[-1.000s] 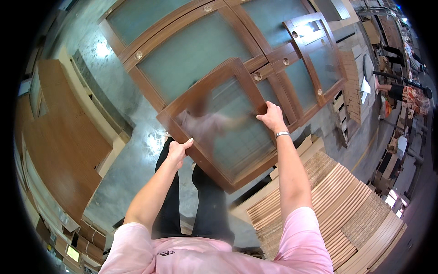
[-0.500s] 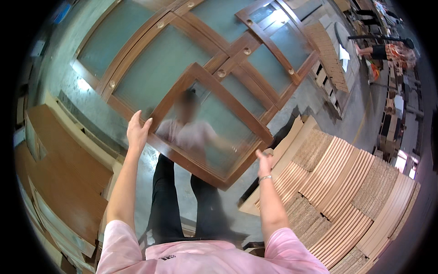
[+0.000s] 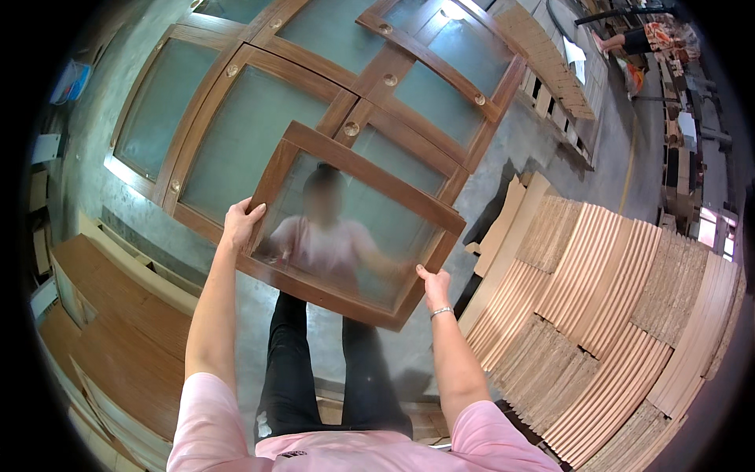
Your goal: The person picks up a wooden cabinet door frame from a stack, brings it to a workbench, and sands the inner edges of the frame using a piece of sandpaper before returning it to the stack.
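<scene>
Both arms out straight ahead, elbows nearly locked, holding the frame point(image 3: 354, 224) up in front of the body, above the legs point(image 3: 330, 362).

Left hand point(image 3: 242, 223): on the frame's left rail, fingers curled over the wood edge, fingertips showing on the front face. Grasping the rail, wrist straight.

Right hand point(image 3: 433, 285): at the frame's lower right corner, palm under the rail, thumb up along the edge. Fingers go behind the wood, so the exact curl can't be told, but it carries that corner. Bracelet point(image 3: 442, 311) on that wrist.

Frame: brown wood with a frosted glass pane, roughly rectangular. Long axis runs from upper left to lower right, so it is tilted, right end lower than left. The pane faces the camera and shows a blurred reflection of the person. Top rail away from the body, bottom rail nearest the legs.

Relative to the frame:
- Behind and above it: a row of similar glazed doors point(image 3: 236, 126) lying on the concrete floor point(image 3: 118, 197), wooden knobs visible on their rails.
- To its right: stacks of pale curved wood slats point(image 3: 613, 299).
- To its lower left: flat brown boards point(image 3: 110, 346).
- Far upper right: another person's arm at a workbench, well apart.
</scene>
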Available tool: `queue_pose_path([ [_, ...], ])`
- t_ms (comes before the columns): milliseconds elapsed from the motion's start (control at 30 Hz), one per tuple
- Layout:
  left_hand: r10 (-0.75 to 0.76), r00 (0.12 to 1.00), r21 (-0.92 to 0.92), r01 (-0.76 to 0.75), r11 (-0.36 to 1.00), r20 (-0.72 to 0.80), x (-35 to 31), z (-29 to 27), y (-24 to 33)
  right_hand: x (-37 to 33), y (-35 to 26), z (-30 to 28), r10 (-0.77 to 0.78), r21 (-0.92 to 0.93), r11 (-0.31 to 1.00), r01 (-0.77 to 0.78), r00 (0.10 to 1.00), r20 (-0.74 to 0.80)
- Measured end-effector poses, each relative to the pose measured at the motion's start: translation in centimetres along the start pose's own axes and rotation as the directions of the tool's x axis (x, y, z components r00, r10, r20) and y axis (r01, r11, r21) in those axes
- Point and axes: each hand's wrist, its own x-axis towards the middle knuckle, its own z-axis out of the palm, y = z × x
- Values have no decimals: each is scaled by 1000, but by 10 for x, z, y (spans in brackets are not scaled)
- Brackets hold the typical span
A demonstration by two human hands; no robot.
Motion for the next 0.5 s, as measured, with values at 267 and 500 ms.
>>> queue_pose_path([
  [267, -42, 997, -192, 55, 980, 69, 3, -5, -10, -6, -35, -6, 77, -61, 996, -70, 990, 119],
  [500, -107, 991, -263, 125, 957, 82, -10, 8, 15, -12, -35, -9, 101, 138, 984, -115, 989, 109],
])
